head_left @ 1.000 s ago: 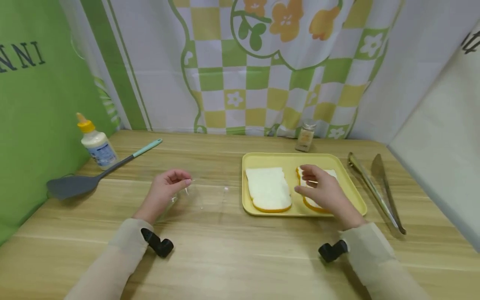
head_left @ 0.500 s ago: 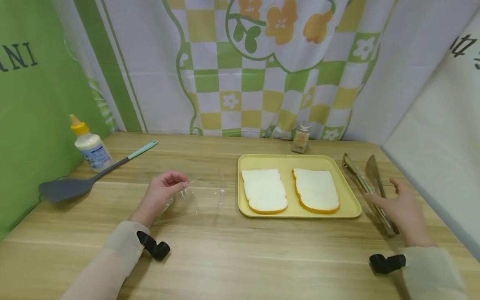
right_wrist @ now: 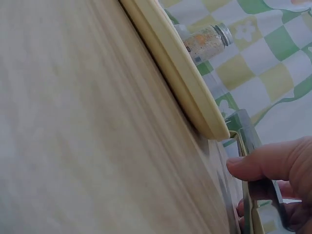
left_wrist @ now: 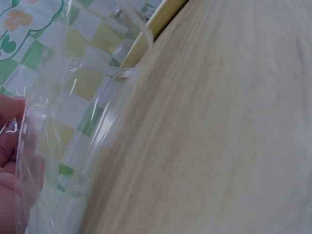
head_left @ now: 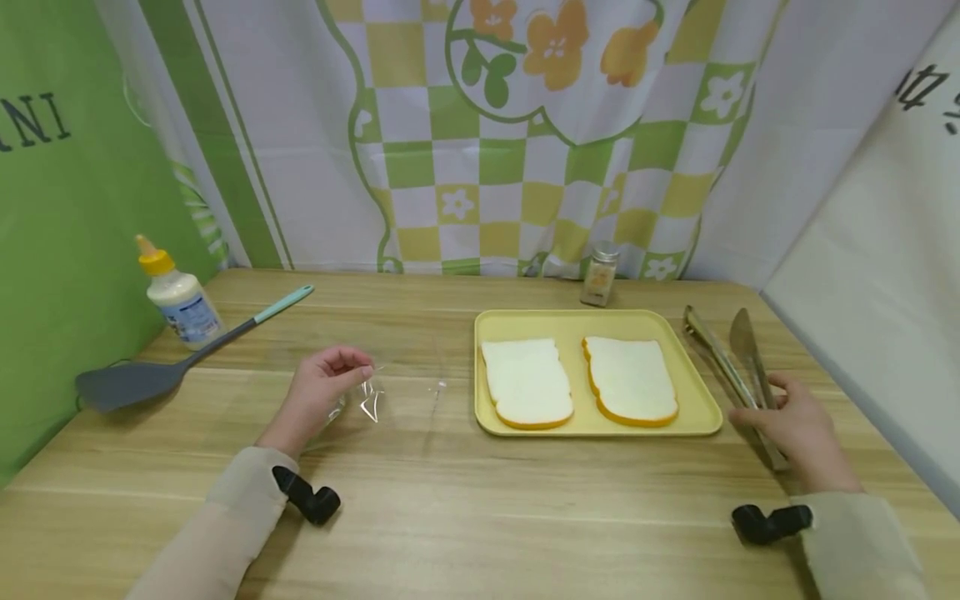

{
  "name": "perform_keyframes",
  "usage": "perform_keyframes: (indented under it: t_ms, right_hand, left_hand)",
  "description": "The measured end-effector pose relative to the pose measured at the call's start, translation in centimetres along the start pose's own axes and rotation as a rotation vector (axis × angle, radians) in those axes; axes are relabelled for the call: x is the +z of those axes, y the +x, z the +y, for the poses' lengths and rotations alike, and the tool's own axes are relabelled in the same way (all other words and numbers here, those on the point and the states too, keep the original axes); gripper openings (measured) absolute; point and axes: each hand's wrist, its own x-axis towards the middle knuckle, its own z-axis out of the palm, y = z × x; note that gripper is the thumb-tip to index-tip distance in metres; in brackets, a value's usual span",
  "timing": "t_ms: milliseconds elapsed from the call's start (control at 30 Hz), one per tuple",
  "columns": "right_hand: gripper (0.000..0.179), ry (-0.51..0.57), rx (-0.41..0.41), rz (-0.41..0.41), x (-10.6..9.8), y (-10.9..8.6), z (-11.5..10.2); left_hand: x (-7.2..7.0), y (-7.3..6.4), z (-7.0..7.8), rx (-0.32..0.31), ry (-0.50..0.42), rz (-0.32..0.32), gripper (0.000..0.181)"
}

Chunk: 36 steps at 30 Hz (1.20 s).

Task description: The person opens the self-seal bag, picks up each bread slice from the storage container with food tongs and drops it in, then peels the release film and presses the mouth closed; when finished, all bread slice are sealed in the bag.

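My left hand (head_left: pixel 313 393) pinches a clear plastic bag (head_left: pixel 370 402) between thumb and fingers, left of the tray. In the left wrist view the bag (left_wrist: pixel 80 114) fans out from the fingertips, its thicker clear edge strip catching light. To the right of the tray, my right hand (head_left: pixel 804 435) is around metal tongs (head_left: pixel 712 346). The right wrist view has the thumb on the near side of the tongs (right_wrist: pixel 246 195) and the fingers on the far side. Two white bread slices (head_left: pixel 527 383) with orange-brown crusts lie side by side on the yellow tray (head_left: pixel 592 323).
A seasoning jar (head_left: pixel 599 275) stands behind the tray. At the left are a squeeze bottle (head_left: pixel 183 300) with a yellow cap and a grey spatula (head_left: pixel 135 385) with a mint handle. A checked cloth (head_left: pixel 480 158) hangs behind the wooden table (head_left: pixel 525 517).
My right hand has moved right from above the right bread slice to the tongs and taken hold of them. My left hand has stayed pinching the bag.
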Motion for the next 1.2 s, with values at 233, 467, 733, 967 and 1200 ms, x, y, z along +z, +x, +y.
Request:
perform_keyframes:
  t_ms: [233,467,733,967,1200]
  right_hand:
    - [0.084,0.035,0.011,0.088,0.4,-0.1,-0.3]
    - [0.085,0.022,0.026,0.117,-0.5,-0.1,-1.1]
    - [0.08,0.007,-0.1,0.115,-0.3,-0.2,-3.5]
    - [0.072,0.076,-0.199,-0.078,0.7,-0.9,-5.4]
    - [0.057,0.349,-0.305,-0.322,2.2,-0.9,-6.3]
  left_hand:
    - [-0.1,0.0,-0.1,-0.003,-0.014,0.001,0.016]
    - [0.0,-0.1,0.0,-0.001,-0.007,0.006,0.021]
    - [-0.2,-0.2,0.2,0.003,-0.008,0.004,0.018]
    - [-0.2,-0.2,0.2,0.021,-0.023,0.008,0.01]
    - [-0.1,-0.2,0.0,0.012,-0.03,0.015,0.01]
